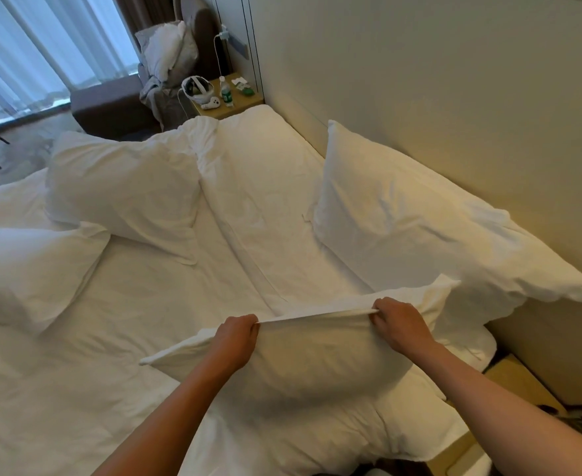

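Left hand (pixel 236 340), right hand (pixel 401 326) gripping pillowcase (pixel 317 359) — bottle label (pixel 227 96) illegible

I see a plain white pillow (pixel 317 359), white sheets (pixel 145 338), a cream wall (pixel 420 63), a dark brown sofa (pixel 107 104), a tan nightstand (pixel 238 109) and a green-labelled bottle (pixel 227 94).

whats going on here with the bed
A person is handling a white pillow over the near side of the bed. The left grip and right grip each pinch the pillowcase's upper edge, pulling it taut between them. Three other pillows lie on the bed: one by the wall and two on the left.
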{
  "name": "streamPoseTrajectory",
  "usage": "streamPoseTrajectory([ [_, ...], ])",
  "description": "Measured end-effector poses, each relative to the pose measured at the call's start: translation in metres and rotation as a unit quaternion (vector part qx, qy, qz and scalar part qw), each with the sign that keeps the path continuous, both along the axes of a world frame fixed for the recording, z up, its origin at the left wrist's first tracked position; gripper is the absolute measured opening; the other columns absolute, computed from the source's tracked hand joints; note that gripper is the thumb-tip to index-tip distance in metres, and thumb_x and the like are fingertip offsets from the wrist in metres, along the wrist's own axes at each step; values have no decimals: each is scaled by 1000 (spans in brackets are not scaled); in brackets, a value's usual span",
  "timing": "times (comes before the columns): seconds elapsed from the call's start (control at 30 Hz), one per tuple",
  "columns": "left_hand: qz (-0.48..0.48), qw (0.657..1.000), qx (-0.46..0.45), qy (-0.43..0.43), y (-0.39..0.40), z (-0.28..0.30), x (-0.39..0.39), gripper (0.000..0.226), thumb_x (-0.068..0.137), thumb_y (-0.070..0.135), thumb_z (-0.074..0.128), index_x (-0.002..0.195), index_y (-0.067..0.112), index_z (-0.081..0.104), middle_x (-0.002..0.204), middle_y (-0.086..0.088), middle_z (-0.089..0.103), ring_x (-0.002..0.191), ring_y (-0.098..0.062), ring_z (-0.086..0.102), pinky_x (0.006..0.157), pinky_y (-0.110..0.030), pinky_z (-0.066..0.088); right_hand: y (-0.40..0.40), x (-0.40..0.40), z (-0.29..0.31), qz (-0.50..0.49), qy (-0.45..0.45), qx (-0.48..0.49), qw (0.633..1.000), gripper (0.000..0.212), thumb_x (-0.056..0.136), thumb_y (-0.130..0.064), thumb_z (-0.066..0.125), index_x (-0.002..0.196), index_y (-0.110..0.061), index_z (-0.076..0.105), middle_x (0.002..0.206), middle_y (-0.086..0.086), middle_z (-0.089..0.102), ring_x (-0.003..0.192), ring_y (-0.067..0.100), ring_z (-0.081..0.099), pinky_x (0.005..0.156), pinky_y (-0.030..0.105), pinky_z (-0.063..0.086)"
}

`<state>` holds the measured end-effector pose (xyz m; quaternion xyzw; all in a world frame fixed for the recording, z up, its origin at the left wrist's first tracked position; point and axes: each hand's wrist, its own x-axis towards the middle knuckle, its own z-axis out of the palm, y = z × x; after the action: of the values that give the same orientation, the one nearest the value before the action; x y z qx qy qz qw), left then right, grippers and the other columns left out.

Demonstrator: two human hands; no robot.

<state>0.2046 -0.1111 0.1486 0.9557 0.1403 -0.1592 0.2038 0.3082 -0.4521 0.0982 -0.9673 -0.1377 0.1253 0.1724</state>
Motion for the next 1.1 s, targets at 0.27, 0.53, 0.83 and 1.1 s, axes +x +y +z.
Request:
streamPoseTrajectory([
  [0.27,20,999,-28,-29,9,15,12,29,103,21,45,83,16,65,79,-1,68,76,-23,62,68,-33,47,-8,-10,16,-47,9,148,988,30,104,-23,52,75,-23,42,61,-6,59,53,13,58,57,36,48],
  [0.53,-30,991,-28,-128,16,54,67,26,102,24,49,80,22,63,77,-2,67,73,-24,62,63,-33,46,-14,-14,62,-85,-87,160,980,30,101,-21,58,76,-22,41,65,-7,53,60,12,51,54,32,37],
  [0.83,-154,967,-3,-205,-27,93,135,26,104,26,46,89,18,66,85,-4,71,79,-26,65,73,-44,57,-54,-31,97,-207,-111,185,954,35,99,-26,62,71,-22,41,54,-2,63,48,1,65,58,39,56],
  [1.1,-202,967,-11,-157,-45,52,132,32,105,28,42,83,17,64,81,0,67,72,-19,62,67,-38,53,-57,-69,60,-272,-79,134,950,35,100,-32,61,72,-25,42,54,-3,61,48,7,63,57,43,56],
])
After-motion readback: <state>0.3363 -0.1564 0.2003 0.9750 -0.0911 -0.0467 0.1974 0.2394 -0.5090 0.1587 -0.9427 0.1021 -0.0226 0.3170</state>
